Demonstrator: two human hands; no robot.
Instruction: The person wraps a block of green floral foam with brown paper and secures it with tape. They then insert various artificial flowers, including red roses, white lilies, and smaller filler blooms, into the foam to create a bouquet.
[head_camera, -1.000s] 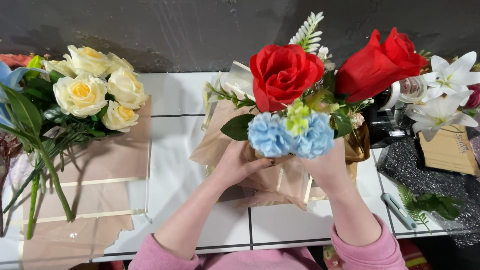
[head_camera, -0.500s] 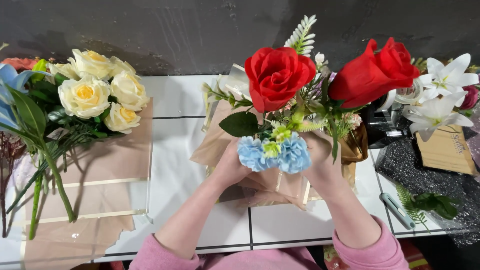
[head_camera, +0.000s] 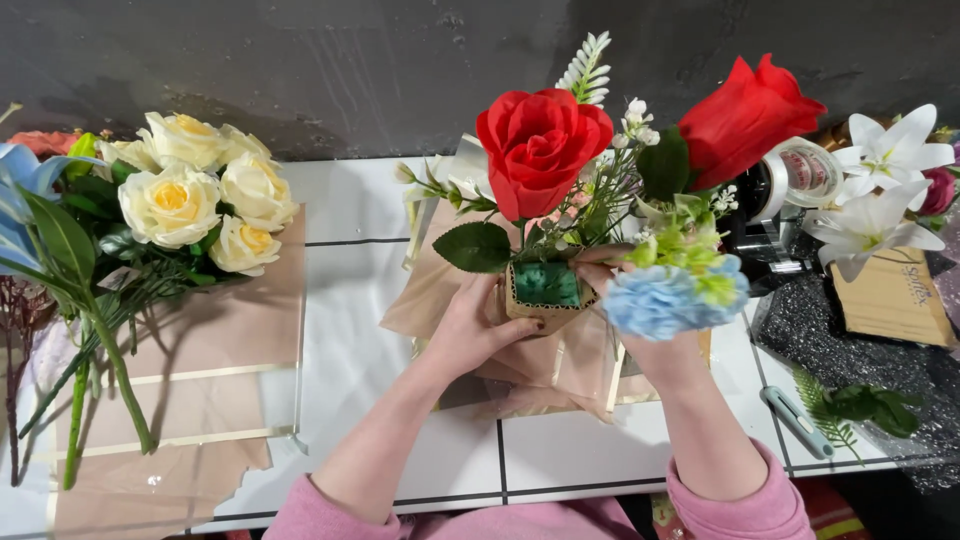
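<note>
Red roses (head_camera: 545, 140) crowd above — bare table (head_camera: 560, 455) front.

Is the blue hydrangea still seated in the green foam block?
No. The right hand holds the blue hydrangea off to the side of the green foam block.

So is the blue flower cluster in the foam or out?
Out: the right hand holds the blue flower cluster beside the green foam.
</note>
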